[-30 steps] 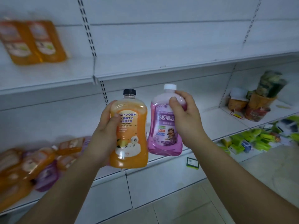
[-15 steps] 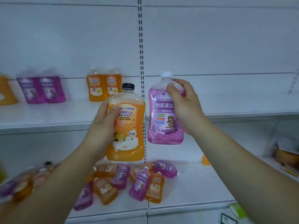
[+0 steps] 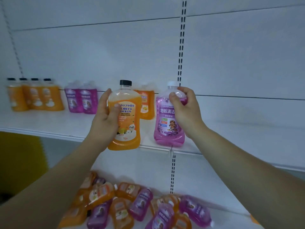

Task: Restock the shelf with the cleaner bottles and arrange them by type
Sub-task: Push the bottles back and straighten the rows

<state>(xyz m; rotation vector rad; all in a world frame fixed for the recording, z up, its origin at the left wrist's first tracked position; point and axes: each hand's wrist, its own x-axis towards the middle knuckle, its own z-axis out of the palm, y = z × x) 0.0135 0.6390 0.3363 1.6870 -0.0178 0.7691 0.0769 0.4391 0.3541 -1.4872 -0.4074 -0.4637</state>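
My left hand (image 3: 105, 119) grips an orange cleaner bottle (image 3: 127, 123) with a black cap, upright in front of the upper shelf (image 3: 49, 129). My right hand (image 3: 184, 111) holds a purple cleaner bottle (image 3: 166, 128) with a white cap by its shoulder, its base just above the shelf's front edge. On the upper shelf stand a row of orange bottles (image 3: 34, 96) at the left, two purple bottles (image 3: 81, 100) beside them, and an orange one (image 3: 146, 104) behind the held bottles.
On the lower shelf (image 3: 222, 204) lies a jumbled pile of orange and purple bottles (image 3: 135, 204). A slotted upright (image 3: 181, 47) divides the white back panels. The upper shelf's right half (image 3: 247, 138) is bare. Something yellow (image 3: 21, 154) shows at the left.
The view has swung left and up toward the upper shelf. Both hands have carried their bottles up to the shelf's front edge; the stocked rows at the left are now in view.
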